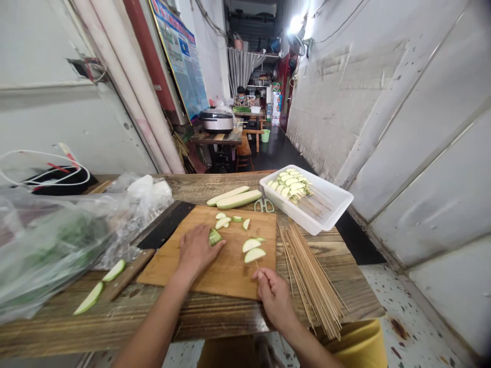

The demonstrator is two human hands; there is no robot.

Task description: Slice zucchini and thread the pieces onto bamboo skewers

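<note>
right hand (274, 299) pinches a thin bamboo skewer (257, 263) steady through pale zucchini slices (253, 250); open left hand (197, 250) lies flat on the light wooden cutting board (226, 276).

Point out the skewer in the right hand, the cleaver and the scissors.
Skewer (257, 265): head view, on its bare shaft.
Cleaver (165, 225): head view, on the dark blade.
Scissors (264, 206): head view, on the handles.

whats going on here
A person at a wooden table holds a bamboo skewer in the right hand, with zucchini slices on it, above a wooden cutting board. The left hand rests on the board next to a cut zucchini piece. Loaded skewers lie in a white plastic tray, and a cleaver lies beside the board.
</note>
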